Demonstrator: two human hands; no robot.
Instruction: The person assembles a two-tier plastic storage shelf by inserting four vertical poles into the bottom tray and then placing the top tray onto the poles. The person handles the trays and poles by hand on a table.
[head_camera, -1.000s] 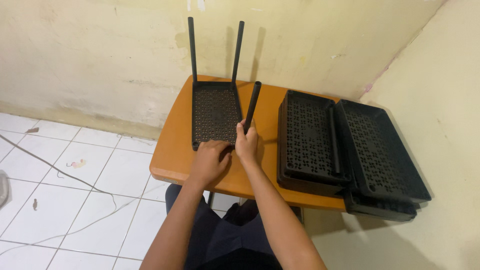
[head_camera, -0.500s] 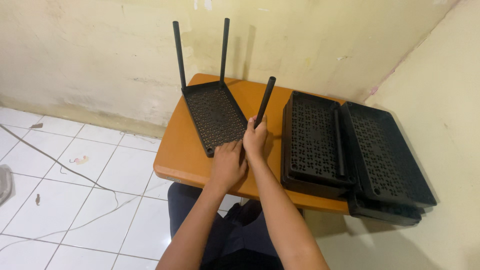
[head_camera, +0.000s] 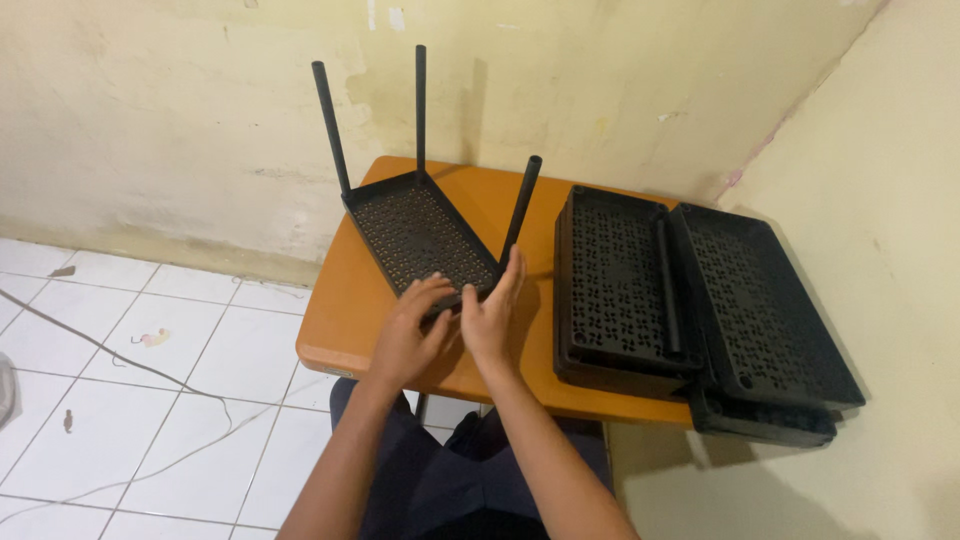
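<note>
arms: bare, no sleeves | trousers (head_camera: 450, 480): dark navy | hands: 2, ungloved

No packages, labels, signs or screens show anywhere in view.
</note>
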